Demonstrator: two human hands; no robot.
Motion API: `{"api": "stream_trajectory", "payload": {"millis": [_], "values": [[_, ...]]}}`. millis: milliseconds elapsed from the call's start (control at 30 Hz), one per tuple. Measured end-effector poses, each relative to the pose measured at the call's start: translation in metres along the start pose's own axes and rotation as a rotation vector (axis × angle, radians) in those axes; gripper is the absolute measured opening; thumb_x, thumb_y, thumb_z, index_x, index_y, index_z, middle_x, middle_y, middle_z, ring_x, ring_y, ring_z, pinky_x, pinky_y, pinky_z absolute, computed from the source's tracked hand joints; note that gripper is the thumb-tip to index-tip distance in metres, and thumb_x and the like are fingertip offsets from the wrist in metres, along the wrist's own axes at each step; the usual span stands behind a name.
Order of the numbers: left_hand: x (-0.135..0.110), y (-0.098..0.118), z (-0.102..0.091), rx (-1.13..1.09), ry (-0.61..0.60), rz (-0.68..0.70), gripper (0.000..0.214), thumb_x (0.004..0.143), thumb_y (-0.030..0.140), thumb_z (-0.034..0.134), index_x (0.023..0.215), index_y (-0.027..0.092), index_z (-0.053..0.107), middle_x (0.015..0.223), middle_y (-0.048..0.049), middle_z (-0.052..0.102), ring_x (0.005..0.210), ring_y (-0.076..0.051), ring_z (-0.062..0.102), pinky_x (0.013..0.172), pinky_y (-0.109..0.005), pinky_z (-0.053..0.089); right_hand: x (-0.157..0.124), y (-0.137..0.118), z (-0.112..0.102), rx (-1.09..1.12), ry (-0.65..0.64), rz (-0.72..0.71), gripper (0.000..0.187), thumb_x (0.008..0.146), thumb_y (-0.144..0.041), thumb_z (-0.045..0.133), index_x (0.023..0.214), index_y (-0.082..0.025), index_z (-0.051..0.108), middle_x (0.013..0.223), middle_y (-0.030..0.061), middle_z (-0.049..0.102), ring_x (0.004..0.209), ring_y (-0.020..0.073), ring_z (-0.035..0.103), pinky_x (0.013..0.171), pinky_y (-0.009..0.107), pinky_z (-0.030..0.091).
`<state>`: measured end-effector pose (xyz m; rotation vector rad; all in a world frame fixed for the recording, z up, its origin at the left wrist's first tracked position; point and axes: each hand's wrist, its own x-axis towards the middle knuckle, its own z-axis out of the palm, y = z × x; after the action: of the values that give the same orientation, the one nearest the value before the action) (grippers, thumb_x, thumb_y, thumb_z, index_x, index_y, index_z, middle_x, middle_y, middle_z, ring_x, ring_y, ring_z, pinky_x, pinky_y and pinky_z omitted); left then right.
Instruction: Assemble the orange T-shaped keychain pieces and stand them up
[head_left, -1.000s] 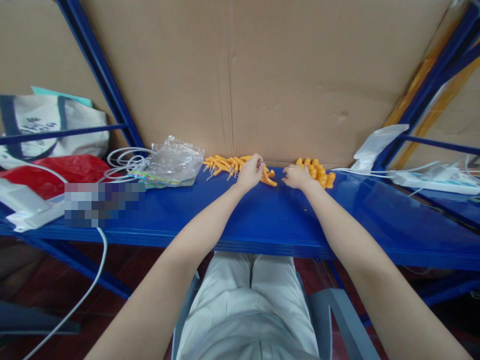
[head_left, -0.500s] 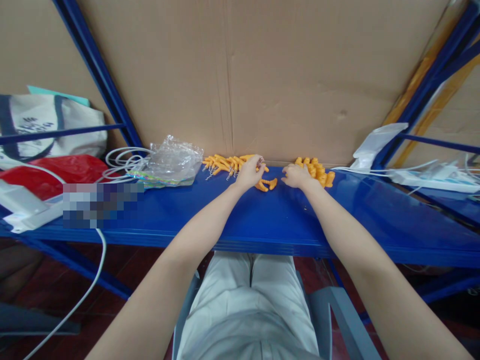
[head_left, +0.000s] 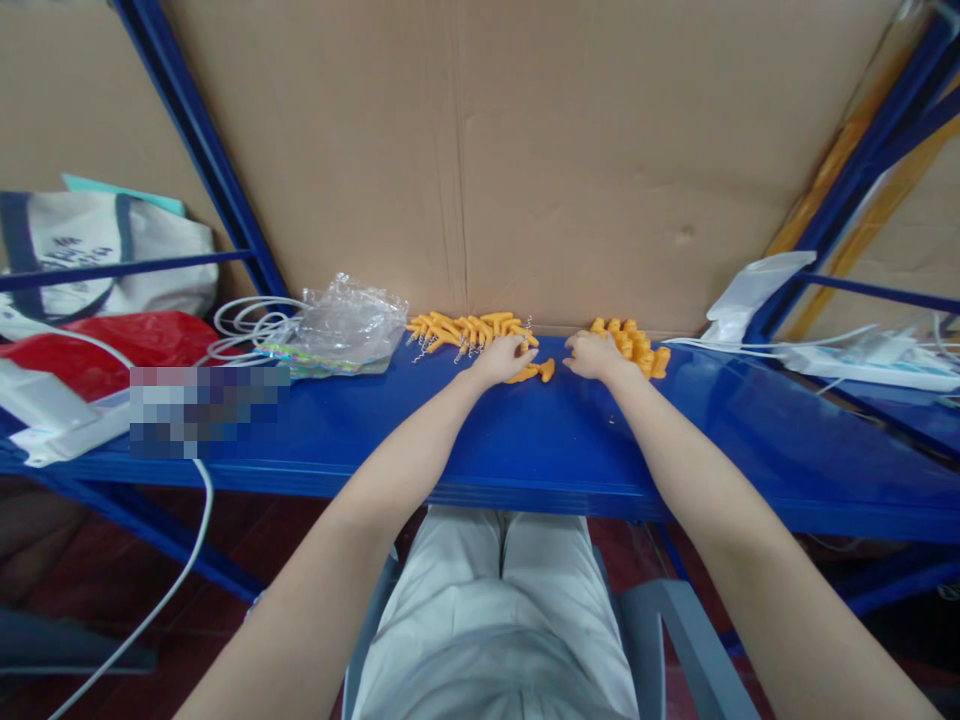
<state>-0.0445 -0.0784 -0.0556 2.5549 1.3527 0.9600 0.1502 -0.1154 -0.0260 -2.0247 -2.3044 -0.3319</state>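
Note:
My left hand (head_left: 501, 362) is low over the blue tabletop, fingers extended and apart. It partly covers a loose curved orange plastic piece (head_left: 523, 375); whether it touches it is hard to tell. A second curved orange piece (head_left: 547, 370) lies just right of it. Behind this hand runs a row of branching orange plastic pieces (head_left: 465, 328) with thin metal springs (head_left: 420, 346) sticking out. My right hand (head_left: 592, 355) rests on the table with its fingers spread, holding nothing visible. Beside and behind it stands a cluster of stubby orange plastic pieces (head_left: 637, 350), partly hidden by the hand.
Clear plastic bags (head_left: 345, 325) lie left of the row, beside coiled white cables (head_left: 251, 325). A red bag (head_left: 142, 345) and a canvas bag (head_left: 150, 255) are farther left. White power strips (head_left: 874, 362) lie at right. Cardboard (head_left: 585, 160) walls the back.
My left hand has drawn back and down from the right end of the row to the loose curved pieces. An orange piece with a spring now shows at that end. My right hand barely moved.

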Motion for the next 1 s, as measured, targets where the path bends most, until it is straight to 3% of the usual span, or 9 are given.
{"api": "stream_trajectory", "payload": {"millis": [100, 267, 467, 600, 833, 1000], "values": [[-0.002, 0.0, 0.0, -0.003, -0.066, -0.002, 0.013, 0.09, 0.029, 0.066, 0.099, 0.019, 0.066, 0.085, -0.0038, 0.069, 0.084, -0.023, 0.069, 0.079, -0.034, 0.054, 0.0, 0.001, 0.001, 0.034, 0.024, -0.009, 0.043, 0.096, -0.024, 0.052, 0.136, -0.015, 0.065, 0.15, 0.0165, 0.058, 0.14, 0.0316, 0.051, 0.119, 0.052, 0.033], [-0.003, -0.002, -0.002, -0.015, -0.124, 0.015, 0.031, 0.086, 0.032, 0.072, 0.113, 0.019, 0.064, 0.095, -0.0055, 0.071, 0.093, -0.025, 0.07, 0.086, -0.036, 0.056, -0.001, 0.003, 0.0, 0.046, 0.107, 0.126, 0.049, 0.097, -0.022, 0.049, 0.144, -0.01, 0.056, 0.15, 0.0206, 0.056, 0.142, 0.0349, 0.049, 0.121, 0.06, 0.025], [-0.002, -0.005, -0.003, -0.026, -0.132, 0.032, 0.021, 0.085, 0.037, 0.074, 0.093, 0.02, 0.063, 0.088, -0.0035, 0.07, 0.086, -0.023, 0.069, 0.083, -0.035, 0.055, 0.002, 0.005, 0.0, -0.007, 0.107, 0.259, 0.042, 0.096, -0.019, 0.045, 0.13, -0.007, 0.067, 0.131, 0.023, 0.067, 0.131, 0.0355, 0.057, 0.117, 0.064, 0.023], [-0.003, -0.001, -0.005, -0.058, -0.115, 0.057, 0.021, 0.082, 0.035, 0.076, 0.092, 0.02, 0.063, 0.08, -0.0005, 0.066, 0.082, -0.02, 0.067, 0.079, -0.031, 0.054, 0.004, 0.004, 0.003, -0.008, 0.122, 0.204, 0.04, 0.095, -0.018, 0.046, 0.126, -0.01, 0.07, 0.122, 0.0192, 0.071, 0.129, 0.0352, 0.058, 0.117, 0.071, 0.013], [-0.002, 0.012, -0.002, 0.013, -0.139, 0.078, 0.008, 0.08, 0.024, 0.068, 0.084, 0.019, 0.063, 0.07, 0.0027, 0.061, 0.068, -0.016, 0.06, 0.069, -0.027, 0.048, 0.001, 0.0, 0.002, 0.049, 0.098, 0.132, 0.039, 0.093, -0.018, 0.05, 0.126, -0.01, 0.069, 0.124, 0.0215, 0.072, 0.135, 0.0396, 0.055, 0.117, 0.076, 0.008], [-0.002, 0.013, -0.003, 0.007, -0.24, 0.069, 0.012, 0.083, 0.024, 0.065, 0.072, 0.019, 0.062, 0.07, 0.001, 0.064, 0.07, -0.016, 0.062, 0.069, -0.026, 0.047, 0.002, -0.001, 0.003, 0.082, 0.078, 0.094, 0.038, 0.094, -0.021, 0.05, 0.126, -0.011, 0.068, 0.127, 0.0218, 0.072, 0.134, 0.038, 0.058, 0.12, 0.074, 0.005]]}}
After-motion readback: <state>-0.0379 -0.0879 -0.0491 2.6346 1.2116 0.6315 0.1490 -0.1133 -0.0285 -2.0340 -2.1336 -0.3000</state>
